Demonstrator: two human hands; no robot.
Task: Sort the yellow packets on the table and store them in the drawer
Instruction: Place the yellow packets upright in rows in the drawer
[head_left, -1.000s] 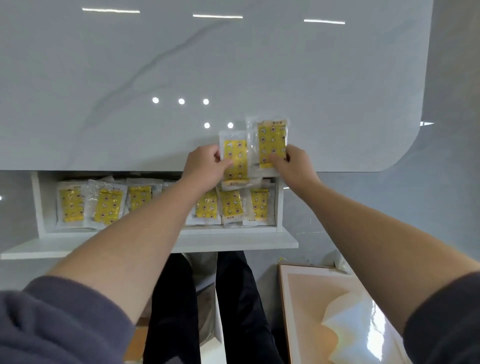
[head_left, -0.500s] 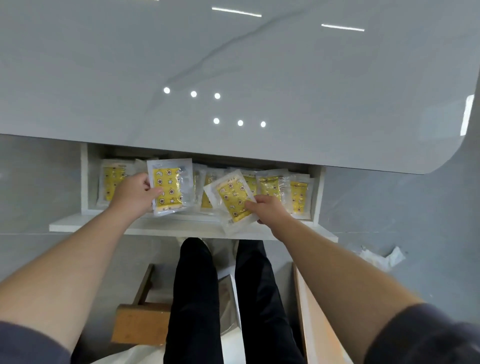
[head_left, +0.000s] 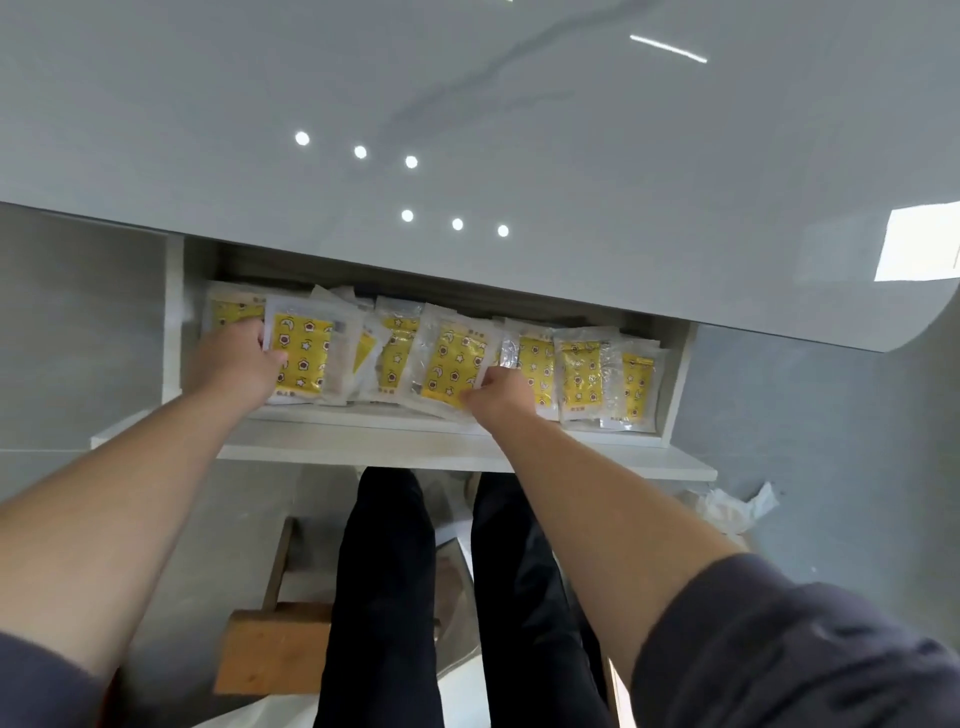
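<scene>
Presently recorded, item by item, as seen from the head view.

Drawer (head_left: 415, 447): pulled open beneath the near edge of the desk (head_left: 467, 130); white, shallow, its back part hidden under the desk top.

Stored packets (head_left: 579, 379): a row of yellow packets in clear wrappers stood leaning across the drawer from nine o'clock to three o'clock, overlapping one another; exact count could not be told. No packet showed on the visible desk surface.

Left hand (head_left: 234, 364): at nine o'clock of the drawer, fingers closed on the left edge of the left packet (head_left: 304, 358), which stood near upright at the front of the row.

Right hand (head_left: 501, 397): near the drawer's centre, pinching the lower right corner of the right packet (head_left: 449, 366), tilted with its top toward eleven o'clock and lying over its neighbours.

Handling note, offered as judgement: the step in hand appeared to be seating both packets. Each should be squared with the row before release, the tilted one straightened first. Slippery wrappers may slide forward over the low front lip, so press back toward twelve o'clock and let go only once settled.
</scene>
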